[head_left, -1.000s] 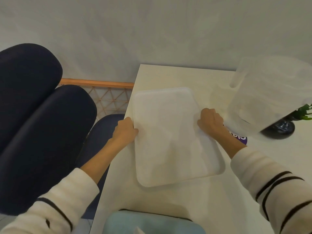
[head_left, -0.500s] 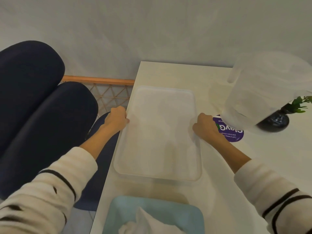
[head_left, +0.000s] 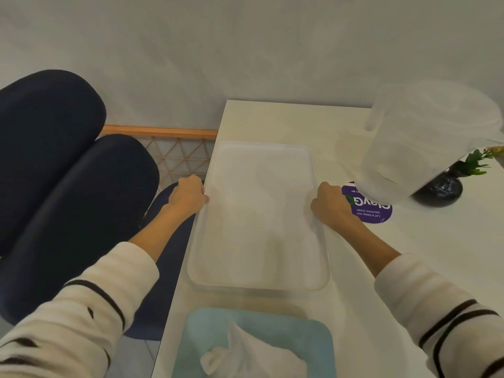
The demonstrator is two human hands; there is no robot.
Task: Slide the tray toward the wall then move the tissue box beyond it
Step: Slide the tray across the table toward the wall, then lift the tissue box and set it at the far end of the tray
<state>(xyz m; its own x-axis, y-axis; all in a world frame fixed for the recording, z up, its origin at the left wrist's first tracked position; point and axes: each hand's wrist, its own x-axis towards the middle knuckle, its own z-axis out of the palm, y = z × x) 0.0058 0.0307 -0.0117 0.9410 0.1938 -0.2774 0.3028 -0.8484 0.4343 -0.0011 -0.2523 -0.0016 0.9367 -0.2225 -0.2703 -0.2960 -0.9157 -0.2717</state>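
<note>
Tray [head_left: 259, 216] now squared, lying lengthwise toward wall, gap remaining. Left hand [head_left: 188, 196] and right hand [head_left: 331, 204] gripping its side rims, fingers curled on them. Tissue box [head_left: 253, 347] waiting at near desk [head_left: 272, 121] edge, unmoved.

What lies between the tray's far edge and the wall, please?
Only bare table, as the head view shows; the jug stands off to the right of the tray.

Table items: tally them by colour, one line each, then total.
White or translucent: 2, the tray and the jug
Light blue: 1, the tissue box
Purple: 1, the round sticker
Dark with green leaves: 1, the potted plant
Total: 5
</note>
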